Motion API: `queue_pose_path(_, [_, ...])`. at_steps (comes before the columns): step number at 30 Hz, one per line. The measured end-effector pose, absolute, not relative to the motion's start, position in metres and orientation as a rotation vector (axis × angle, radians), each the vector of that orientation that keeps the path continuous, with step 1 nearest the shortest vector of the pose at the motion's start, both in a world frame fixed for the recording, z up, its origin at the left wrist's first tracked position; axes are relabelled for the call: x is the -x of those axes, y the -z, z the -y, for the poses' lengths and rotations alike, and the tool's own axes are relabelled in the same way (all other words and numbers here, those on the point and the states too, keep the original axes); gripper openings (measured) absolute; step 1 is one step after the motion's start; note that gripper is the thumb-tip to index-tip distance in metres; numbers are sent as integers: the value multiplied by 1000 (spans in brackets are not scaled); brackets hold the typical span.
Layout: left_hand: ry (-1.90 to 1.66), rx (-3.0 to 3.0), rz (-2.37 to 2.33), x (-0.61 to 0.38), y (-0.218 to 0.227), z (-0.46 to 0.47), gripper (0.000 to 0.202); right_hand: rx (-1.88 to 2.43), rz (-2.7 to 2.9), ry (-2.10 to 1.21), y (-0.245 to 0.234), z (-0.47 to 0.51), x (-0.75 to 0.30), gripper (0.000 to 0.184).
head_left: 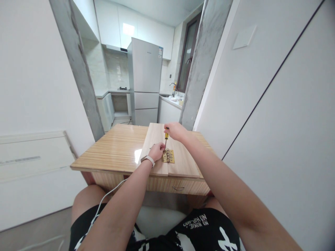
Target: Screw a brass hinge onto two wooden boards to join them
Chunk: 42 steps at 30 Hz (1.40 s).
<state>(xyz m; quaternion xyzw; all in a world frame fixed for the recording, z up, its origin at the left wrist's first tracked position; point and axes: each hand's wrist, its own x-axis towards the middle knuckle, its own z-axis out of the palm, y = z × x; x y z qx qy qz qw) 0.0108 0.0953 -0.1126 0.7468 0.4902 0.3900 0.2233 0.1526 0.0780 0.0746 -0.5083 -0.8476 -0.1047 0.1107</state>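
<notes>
My right hand (175, 131) is closed round the yellow and black handle of a screwdriver (166, 135), which stands nearly upright with its shaft pointing down. At the low end of the shaft, my left hand (157, 151) has its fingers pinched together by the hinge; what they hold is too small to make out. The brass hinge (171, 156) lies opened flat across the seam between two pale wooden boards (183, 167). A watch with a light band (148, 160) is on my left wrist.
The boards rest on a striped wooden table (112, 146) with a drawer handle (178, 188) at its front. A white cable (110, 191) hangs from the front edge. Beyond stand a fridge (148, 69) and a sink counter (170, 101). White walls flank both sides.
</notes>
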Motion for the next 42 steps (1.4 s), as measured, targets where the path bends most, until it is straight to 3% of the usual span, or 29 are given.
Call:
queue_pose_path(14, [-1131,-1948,-1331,-12,114,-98,30,1667,2377,426,-71,-74,-150,46])
queue_pose_path(20, [-1231,-1830,-1304,-11,100,-89,32,1678,2334,385,-70,-71,-145,39])
queue_pose_path(28, [-1634,-1877,-1034,-19,36,-66,52,1613,2288,296,-65,-71,-144,28])
queue_pose_path(31, [-1610,-1934,-1048,-21,20,-62,55,1549,2186,182,-59,-67,-151,35])
queue_pose_path(37, [-1588,-2055,-1171,-18,18,-61,49,1519,1814,-66,-19,-71,-183,46])
queue_pose_path(42, [-1562,-2115,-1163,-16,20,-64,55,1797,1880,-5,38,-72,-203,32])
